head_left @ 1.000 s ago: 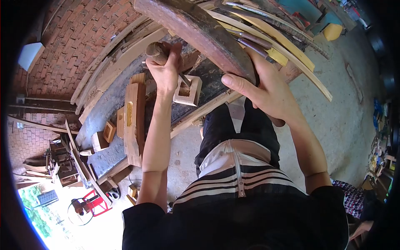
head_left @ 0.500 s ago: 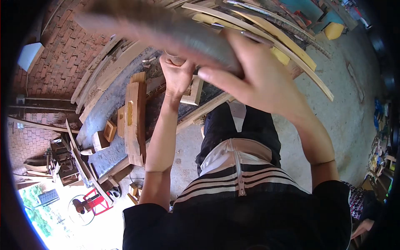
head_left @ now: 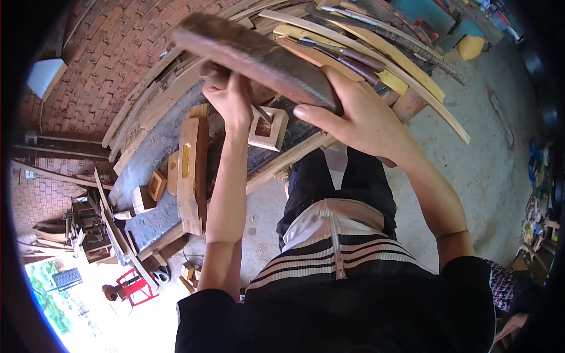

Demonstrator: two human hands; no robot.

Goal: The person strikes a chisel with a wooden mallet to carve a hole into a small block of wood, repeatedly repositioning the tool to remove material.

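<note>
My left hand is closed around a chisel, whose dark rounded handle end sticks out past my fingers. The chisel's blade slants down into the opening of a small pale wooden block on the workbench. In my right hand is a heavy brown wooden mallet, raised above the left hand and tilted. Its head covers part of the bench, and most of its handle is hidden by my hand.
Several chisels lie on long timber strips at the far side. A thick beam with a slot and a small hollow block rest on the bench, left. A brick wall stands behind; a red-framed object stands at lower left.
The mallet, blurred before, has swung slightly right and shows sharply. My left hand has shifted a little left, and the chisel blade and the block's opening have come into view.
</note>
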